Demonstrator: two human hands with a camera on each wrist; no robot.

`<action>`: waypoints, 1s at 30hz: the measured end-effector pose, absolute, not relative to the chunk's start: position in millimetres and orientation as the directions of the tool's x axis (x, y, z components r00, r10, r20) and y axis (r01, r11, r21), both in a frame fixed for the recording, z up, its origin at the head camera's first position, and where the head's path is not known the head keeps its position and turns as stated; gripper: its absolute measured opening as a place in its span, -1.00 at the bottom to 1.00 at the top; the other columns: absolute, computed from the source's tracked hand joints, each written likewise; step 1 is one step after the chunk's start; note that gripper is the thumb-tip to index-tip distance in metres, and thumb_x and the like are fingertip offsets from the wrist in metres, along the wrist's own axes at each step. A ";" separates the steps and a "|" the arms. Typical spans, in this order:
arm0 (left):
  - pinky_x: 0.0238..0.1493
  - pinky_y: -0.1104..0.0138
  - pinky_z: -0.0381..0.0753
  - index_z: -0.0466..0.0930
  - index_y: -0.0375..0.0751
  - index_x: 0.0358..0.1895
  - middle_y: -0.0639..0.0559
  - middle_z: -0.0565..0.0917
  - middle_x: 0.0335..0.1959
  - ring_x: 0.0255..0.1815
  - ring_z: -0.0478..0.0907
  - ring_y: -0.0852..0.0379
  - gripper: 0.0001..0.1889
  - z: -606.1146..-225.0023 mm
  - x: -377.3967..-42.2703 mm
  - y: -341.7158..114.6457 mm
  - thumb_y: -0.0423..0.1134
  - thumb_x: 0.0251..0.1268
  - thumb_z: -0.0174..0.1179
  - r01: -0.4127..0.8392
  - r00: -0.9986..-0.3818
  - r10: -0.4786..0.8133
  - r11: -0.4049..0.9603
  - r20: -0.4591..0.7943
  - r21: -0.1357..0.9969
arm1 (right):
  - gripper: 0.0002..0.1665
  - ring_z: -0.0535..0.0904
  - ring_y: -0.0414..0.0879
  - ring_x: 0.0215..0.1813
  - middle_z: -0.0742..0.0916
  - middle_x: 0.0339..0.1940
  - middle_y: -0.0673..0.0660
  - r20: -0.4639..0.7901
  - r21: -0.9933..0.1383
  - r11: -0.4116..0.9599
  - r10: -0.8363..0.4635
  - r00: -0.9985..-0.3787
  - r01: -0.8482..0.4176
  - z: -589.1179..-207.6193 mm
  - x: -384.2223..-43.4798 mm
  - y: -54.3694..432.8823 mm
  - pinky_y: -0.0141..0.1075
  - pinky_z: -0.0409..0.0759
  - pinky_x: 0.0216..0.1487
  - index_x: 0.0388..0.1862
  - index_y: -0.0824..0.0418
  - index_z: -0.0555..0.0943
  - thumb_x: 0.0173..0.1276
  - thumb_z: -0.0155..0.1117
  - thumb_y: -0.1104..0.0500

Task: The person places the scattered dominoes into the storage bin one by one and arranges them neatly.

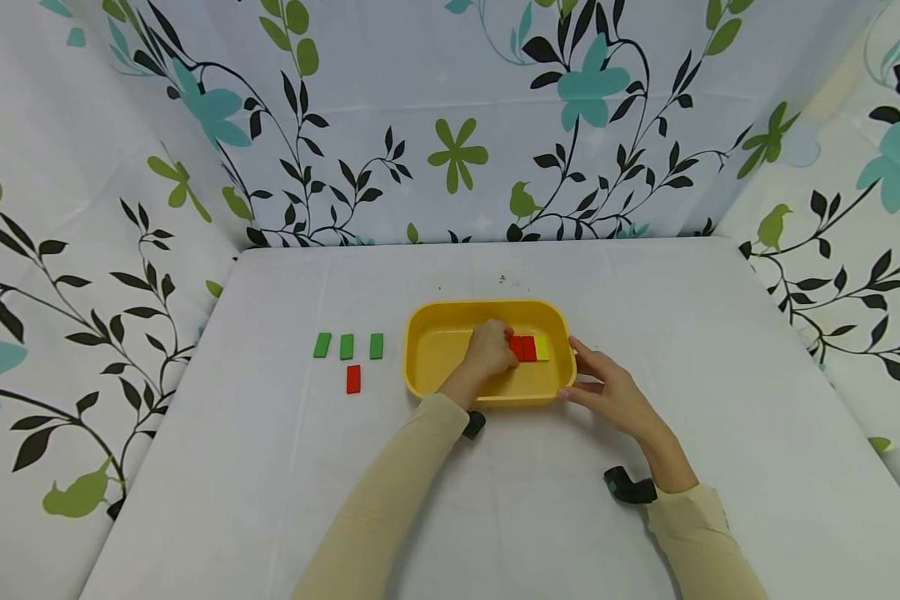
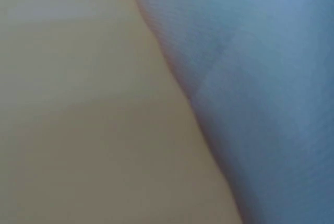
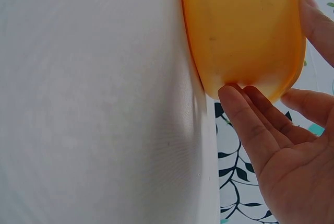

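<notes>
A yellow tray [image 1: 441,310] stands on the white table. My left hand [image 1: 487,350] reaches into it, fingers curled, pinching a red tile [image 1: 516,348] at the left end of a short row. Beside that tile lie another red tile [image 1: 528,348] and a yellow tile [image 1: 542,348]. My right hand [image 1: 617,396] touches the tray's right end with spread, fairly straight fingers, thumb near the front corner. In the right wrist view, the fingertips of this hand [image 3: 292,156] rest against the tray's wall [image 3: 245,31]. The left wrist view shows only blurred sleeve and cloth.
Left of the tray, three green tiles [image 1: 347,347] lie in a row, with one red tile [image 1: 353,379] in front of them. Patterned cloth [image 1: 360,117] hangs behind and at both sides of the table [image 1: 270,500]. Small dark specks [image 1: 502,279] lie behind the tray.
</notes>
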State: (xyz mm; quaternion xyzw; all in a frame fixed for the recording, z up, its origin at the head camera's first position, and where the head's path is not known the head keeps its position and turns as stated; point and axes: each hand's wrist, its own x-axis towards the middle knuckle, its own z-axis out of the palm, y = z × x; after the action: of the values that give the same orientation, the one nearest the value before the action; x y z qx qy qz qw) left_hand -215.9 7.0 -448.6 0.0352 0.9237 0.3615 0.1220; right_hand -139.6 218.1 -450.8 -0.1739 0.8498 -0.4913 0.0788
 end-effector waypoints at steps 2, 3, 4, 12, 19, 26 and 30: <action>0.19 0.21 0.53 0.60 -0.34 0.15 -0.16 0.64 0.10 0.11 0.46 -0.08 -0.48 -448.8 -215.6 7.2 -0.42 0.02 0.42 -0.026 -0.967 0.152 0.738 -0.204 0.674 | 0.01 0.47 0.25 0.32 0.51 0.22 0.32 0.038 -0.863 0.454 -0.376 -0.926 -0.220 -451.5 -139.8 218.3 -0.11 0.54 0.15 0.57 0.19 0.11 0.23 0.41 0.18; 0.18 0.21 0.53 0.59 -0.33 0.15 -0.15 0.64 0.10 0.11 0.46 -0.08 -0.48 -448.8 -215.4 7.3 -0.42 0.02 0.42 -0.029 -0.966 0.151 0.739 -0.207 0.673 | 0.01 0.47 0.25 0.32 0.51 0.23 0.33 0.040 -0.863 0.454 -0.377 -0.925 -0.222 -451.7 -139.9 218.4 -0.11 0.54 0.15 0.57 0.19 0.11 0.23 0.41 0.18; 0.18 0.22 0.53 0.59 -0.33 0.15 -0.15 0.64 0.10 0.10 0.46 -0.07 -0.48 -449.0 -215.4 7.3 -0.42 0.03 0.42 -0.029 -0.966 0.151 0.740 -0.208 0.672 | 0.01 0.47 0.25 0.32 0.51 0.23 0.33 0.041 -0.862 0.455 -0.377 -0.925 -0.223 -452.1 -140.0 218.4 -0.11 0.54 0.15 0.57 0.19 0.11 0.24 0.41 0.18; 0.24 0.19 0.49 0.56 -0.33 0.19 -0.16 0.63 0.13 0.18 0.44 -0.12 -0.43 -450.7 -216.1 6.0 -0.40 0.00 0.44 -0.014 -0.969 0.155 0.746 -0.193 0.666 | 0.00 0.48 0.26 0.31 0.52 0.22 0.32 0.051 -0.861 0.453 -0.375 -0.926 -0.230 -452.4 -139.8 218.6 -0.13 0.55 0.14 0.57 0.19 0.12 0.23 0.41 0.18; 0.29 0.20 0.46 0.48 -0.31 0.27 -0.15 0.61 0.15 0.24 0.40 -0.13 -0.32 -447.9 -213.3 2.5 -0.36 -0.04 0.46 -0.060 -0.968 0.125 0.725 -0.218 0.686 | 0.00 0.47 0.26 0.32 0.51 0.22 0.33 0.049 -0.864 0.449 -0.378 -0.925 -0.229 -452.6 -139.9 217.7 -0.12 0.54 0.15 0.57 0.19 0.11 0.23 0.41 0.17; -0.02 0.34 0.59 0.44 -0.19 0.33 -0.10 0.60 -0.10 -0.10 0.45 0.03 -0.27 -433.8 -203.1 -1.0 -0.30 0.01 0.49 -0.094 -0.966 0.134 0.617 -0.223 0.781 | 0.00 0.49 0.26 0.29 0.53 0.21 0.31 0.056 -0.849 0.470 -0.377 -0.925 -0.243 -455.5 -139.8 218.3 -0.20 0.57 0.12 0.57 0.20 0.11 0.24 0.41 0.14; -0.17 0.45 0.56 0.47 -0.17 0.31 -0.09 0.61 -0.12 -0.25 0.47 0.12 -0.31 -419.1 -194.6 -2.5 -0.25 0.03 0.49 -0.032 -0.966 0.190 0.579 -0.173 0.815 | 0.00 0.50 0.25 0.29 0.53 0.20 0.30 0.063 -0.851 0.462 -0.381 -0.922 -0.249 -455.6 -139.9 218.8 -0.18 0.57 0.12 0.57 0.17 0.11 0.24 0.41 0.14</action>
State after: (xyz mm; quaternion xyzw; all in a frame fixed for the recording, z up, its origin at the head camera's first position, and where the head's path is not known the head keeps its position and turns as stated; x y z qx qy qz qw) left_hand -194.6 -2.5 -419.1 0.0450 0.8801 0.4566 0.1218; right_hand -139.9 218.8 -455.6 -0.1847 0.8523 -0.4846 0.0682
